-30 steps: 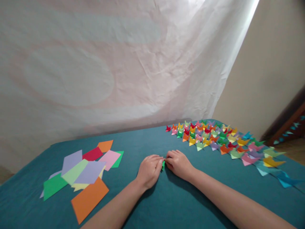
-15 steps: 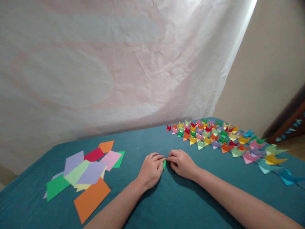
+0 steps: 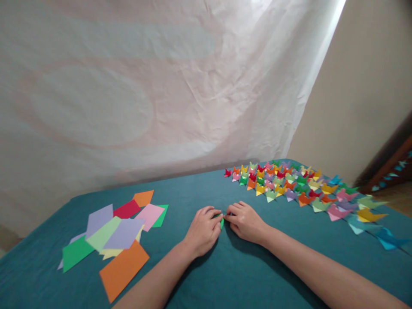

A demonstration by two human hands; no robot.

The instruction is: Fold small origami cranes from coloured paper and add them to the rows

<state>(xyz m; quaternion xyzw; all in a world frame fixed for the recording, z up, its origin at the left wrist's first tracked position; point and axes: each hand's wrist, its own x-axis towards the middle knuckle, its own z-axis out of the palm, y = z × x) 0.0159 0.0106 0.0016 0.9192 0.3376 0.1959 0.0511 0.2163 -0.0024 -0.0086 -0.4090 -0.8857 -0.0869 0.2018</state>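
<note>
Between my two hands, low over the table, is a small piece of folded green paper [image 3: 222,223]. My left hand [image 3: 204,229] is closed on its left side, and the fingers cover most of it. From the right, my right hand [image 3: 243,221] pinches at the paper's upper edge with thumb and forefinger, the other fingers curled. The exact shape of the fold is hidden behind the fingers.
A loose pile of coloured paper sheets [image 3: 124,268] lies on the left of the teal-covered table [image 3: 193,283]. Rows of small folded paper birds [image 3: 272,196] stand on the right. A pale hanging cloth [image 3: 180,98] rises behind the table's far edge.
The fingers of my right hand have shifted slightly at the green paper's edge. My left hand stays in the same place.
</note>
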